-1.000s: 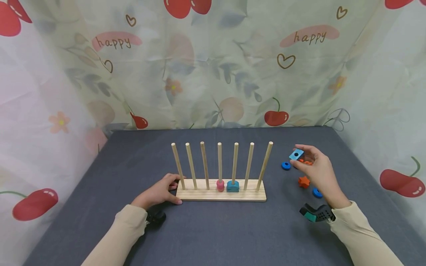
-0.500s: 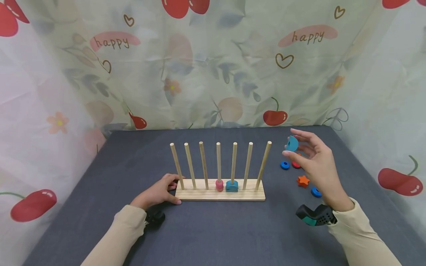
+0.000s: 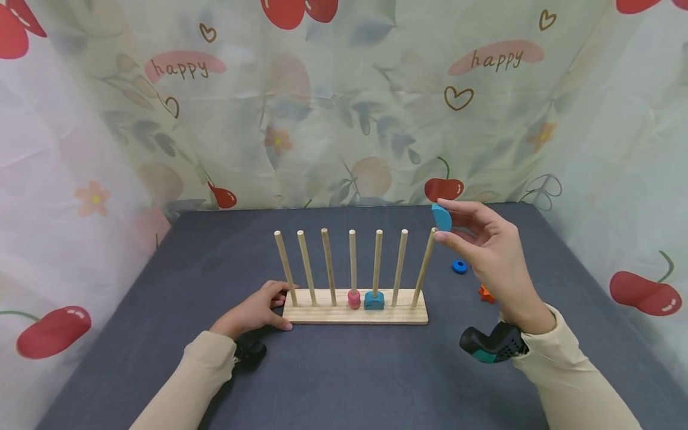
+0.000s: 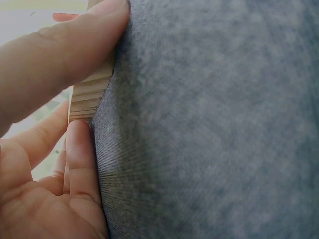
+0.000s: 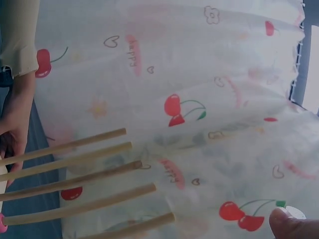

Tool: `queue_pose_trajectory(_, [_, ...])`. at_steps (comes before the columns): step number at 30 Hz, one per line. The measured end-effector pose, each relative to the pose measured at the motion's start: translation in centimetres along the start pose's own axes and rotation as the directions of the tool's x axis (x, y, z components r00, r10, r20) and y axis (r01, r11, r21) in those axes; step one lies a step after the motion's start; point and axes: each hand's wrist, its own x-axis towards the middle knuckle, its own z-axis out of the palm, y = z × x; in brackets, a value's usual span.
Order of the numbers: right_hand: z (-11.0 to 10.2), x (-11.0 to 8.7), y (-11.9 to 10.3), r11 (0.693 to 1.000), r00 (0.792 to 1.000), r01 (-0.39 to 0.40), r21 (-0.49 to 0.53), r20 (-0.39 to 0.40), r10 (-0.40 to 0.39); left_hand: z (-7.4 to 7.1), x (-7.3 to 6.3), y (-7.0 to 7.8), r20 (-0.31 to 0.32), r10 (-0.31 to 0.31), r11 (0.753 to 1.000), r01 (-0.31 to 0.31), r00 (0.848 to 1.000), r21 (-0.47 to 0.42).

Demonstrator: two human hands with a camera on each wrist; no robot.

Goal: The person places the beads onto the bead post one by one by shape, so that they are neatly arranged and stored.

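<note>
Right of frame centre: right hand (image 3: 491, 245), blue block (image 3: 442, 218) pinched, now brought near rightmost peg (image 3: 424, 268); left hand (image 3: 255, 313) holds base (image 3: 333, 316).

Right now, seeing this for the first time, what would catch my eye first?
Probably the light blue piece pinched in the right hand, near the top of the rightmost peg in the head view. Next, the wooden base mid-table with seven pegs in a row, a pink piece and a teal piece low on two neighbouring ones. Behind hangs a cherry-print cloth.
</note>
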Motion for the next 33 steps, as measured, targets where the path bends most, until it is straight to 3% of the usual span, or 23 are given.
queue_pose_trajectory(6, [1.0, 0.2, -0.3, 0.996, 0.999, 0.023, 0.082, 0.026, -0.025, 0.0, 0.0, -0.2, -0.006, 0.006, 1.0, -0.006, 1.0, 0.008])
queue_pose_trajectory(18, [3.2, 1.1, 0.1, 0.996, 0.998, 0.027, 0.085, 0.057, -0.032, -0.1, -0.1, -0.1, 0.006, 0.005, 1.0, -0.005, 1.0, 0.0])
queue_pose_trajectory(27, [4.7, 1.3, 1.1, 0.998, 0.996, 0.057, 0.003, 0.076, -0.057, 0.0, 0.0, -0.1, 0.004, 0.014, 1.0, -0.014, 1.0, -0.004])
queue_pose_trajectory(33, [5.5, 1.2, 1.9, 0.992, 0.99, 0.124, -0.038, 0.073, -0.121, 0.0, 0.0, -0.1, 0.004, 0.019, 1.0, -0.019, 1.0, -0.001])
